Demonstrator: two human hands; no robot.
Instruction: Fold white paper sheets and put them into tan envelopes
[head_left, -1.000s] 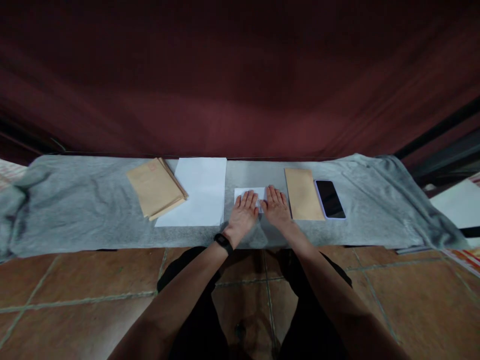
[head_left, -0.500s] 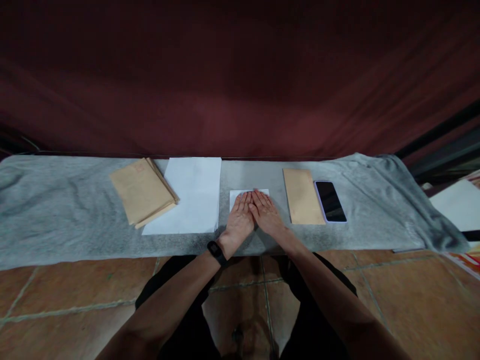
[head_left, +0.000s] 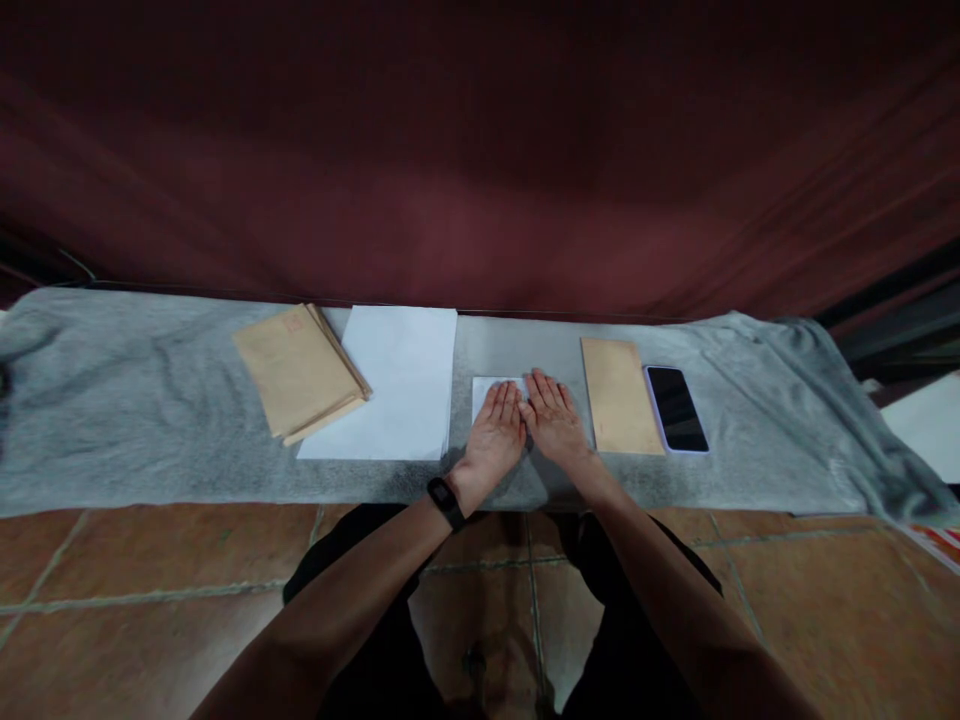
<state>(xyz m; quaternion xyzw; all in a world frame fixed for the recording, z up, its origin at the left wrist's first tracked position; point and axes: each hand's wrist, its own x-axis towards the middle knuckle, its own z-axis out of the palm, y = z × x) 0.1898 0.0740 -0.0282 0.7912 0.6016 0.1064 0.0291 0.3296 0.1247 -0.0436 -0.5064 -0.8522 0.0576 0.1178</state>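
Note:
A small white piece of paper (head_left: 480, 390), perhaps folded, lies on the grey cloth, mostly covered by my hands. My left hand (head_left: 496, 428) rests flat on it, fingers stretched out and pointing away from me. Beside it, my right hand (head_left: 555, 420) also lies flat with its fingers extended, over the paper's right side. The two hands are close together at the thumb side of the right one. Left of them is a stack of white paper sheets (head_left: 409, 385). To the right lies a single brown envelope (head_left: 622, 395).
Several brown envelopes (head_left: 300, 370) overlap the sheets' left side. A phone (head_left: 676, 410) in a pale purple case sits right of the single envelope. Grey cloth (head_left: 150, 400) covers the narrow bench, a dark red curtain (head_left: 480, 230) hangs behind, and tiled floor (head_left: 180, 560) lies below.
My right hand has slid to the right over the paper, and its fingers no longer overlap the left hand's. The whole view has shifted slightly.

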